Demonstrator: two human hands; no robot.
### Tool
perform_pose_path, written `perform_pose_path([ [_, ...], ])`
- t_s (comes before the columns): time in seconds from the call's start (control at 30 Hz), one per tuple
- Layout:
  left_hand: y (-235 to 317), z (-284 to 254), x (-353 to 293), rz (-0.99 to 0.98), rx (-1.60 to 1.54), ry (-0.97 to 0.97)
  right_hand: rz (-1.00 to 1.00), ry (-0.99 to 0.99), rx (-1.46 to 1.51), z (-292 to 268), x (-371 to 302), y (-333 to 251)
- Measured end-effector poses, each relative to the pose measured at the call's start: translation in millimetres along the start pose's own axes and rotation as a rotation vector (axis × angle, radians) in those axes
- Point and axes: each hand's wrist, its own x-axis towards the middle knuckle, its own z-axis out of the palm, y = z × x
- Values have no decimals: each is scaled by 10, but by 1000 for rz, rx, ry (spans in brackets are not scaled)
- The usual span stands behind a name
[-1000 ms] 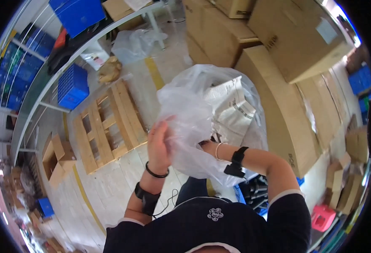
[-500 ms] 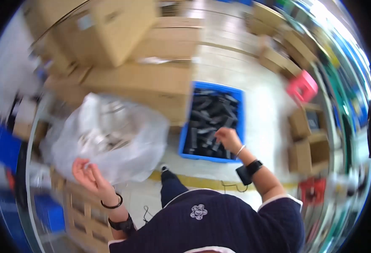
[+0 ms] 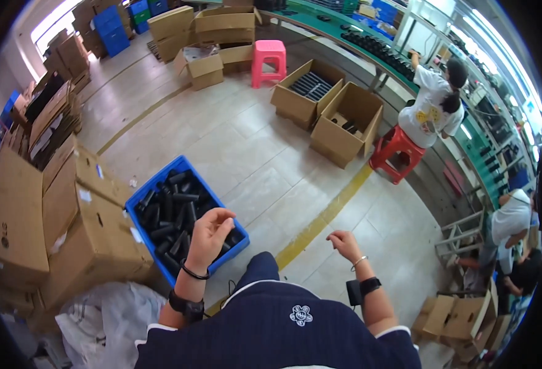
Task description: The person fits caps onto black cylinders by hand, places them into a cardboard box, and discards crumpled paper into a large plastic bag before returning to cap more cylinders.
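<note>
My left hand (image 3: pixel 211 238) hovers above the near part of a blue plastic bin (image 3: pixel 236 248). Its fingers are bent loosely with a small gap to the thumb, and I see nothing in them. Many black cylindrical pieces (image 3: pixel 184 198) lie jumbled in the bin; my left hand and forearm hide some of them. My right hand (image 3: pixel 346 246) is in the air over the tiled floor, right of the bin and apart from it. Its fingers are curled in, with nothing showing in them.
Cardboard boxes (image 3: pixel 92 227) and a white plastic bag (image 3: pixel 114 323) crowd the left. Ahead are two open cartons (image 3: pixel 351 117) and a pink stool (image 3: pixel 269 63). A person (image 3: pixel 431 104) sits on a red stool (image 3: pixel 400 154) at a green bench (image 3: pixel 369 46). More people are far right.
My view has swung to the right. The blue bin now appears further left, under my left hand, which was by the plastic bag. My right hand is no longer over the bin.
</note>
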Motion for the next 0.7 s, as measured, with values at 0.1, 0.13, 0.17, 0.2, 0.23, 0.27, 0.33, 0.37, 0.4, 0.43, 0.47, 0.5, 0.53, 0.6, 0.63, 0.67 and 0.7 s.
perform_pose_path([
  [0.1, -143, 296, 773, -17, 1, -109, 98, -131, -117, -182, 524, 299],
  [0.13, -211, 364, 1034, -47, 28, -121, 51, -159, -59, -231, 738, 466],
  [0.17, -286, 392, 1307, -75, 63, -126, 116, -230, -90, -349, 975, 472],
  [0.2, -414, 434, 1585, -93, 44, -121, 180, -301, -119, -474, 1224, 473],
  [0.23, -505, 444, 1875, -108, 8, -125, 175, -281, -113, -568, 1467, 606],
  [0.27, -583, 450, 2195, -125, -29, -144, 110, -178, -253, -658, 1653, 1003],
  [0.33, -505, 412, 2821, -129, -10, -147, 183, 3, -368, -856, 2049, 1555],
  [0.37, -465, 371, 3099, -124, -10, -91, 329, 85, -345, -986, 2134, 1845],
  [0.4, -416, 416, 3508, -119, -49, -93, 391, 137, -358, -1126, 1852, 2900],
  [0.43, -420, 389, 3973, -141, -66, -104, 680, 244, -459, -1149, 1683, 3594],
  [0.47, -338, 381, 4088, -122, 18, -37, 824, 44, -377, -1175, 2067, 3010],
  [0.5, -253, 298, 4287, -111, 3, -5, 921, 13, -308, -1283, 2119, 2883],
  [0.53, -174, 245, 4536, -98, -11, 4, 943, 6, -242, -1294, 2138, 2865],
  [0.6, -205, 149, 5143, -132, -53, -19, 997, 103, -90, -1210, 2019, 3290],
  [0.63, -234, 132, 5393, -164, -61, -43, 956, 116, -76, -1116, 2109, 3254],
  [0.67, -271, 122, 5647, -196, -74, -67, 964, 97, -8, -1034, 2205, 3197],
  [0.7, -291, 146, 5834, -190, -55, -52, 947, 81, 2, -1091, 2123, 3018],
])
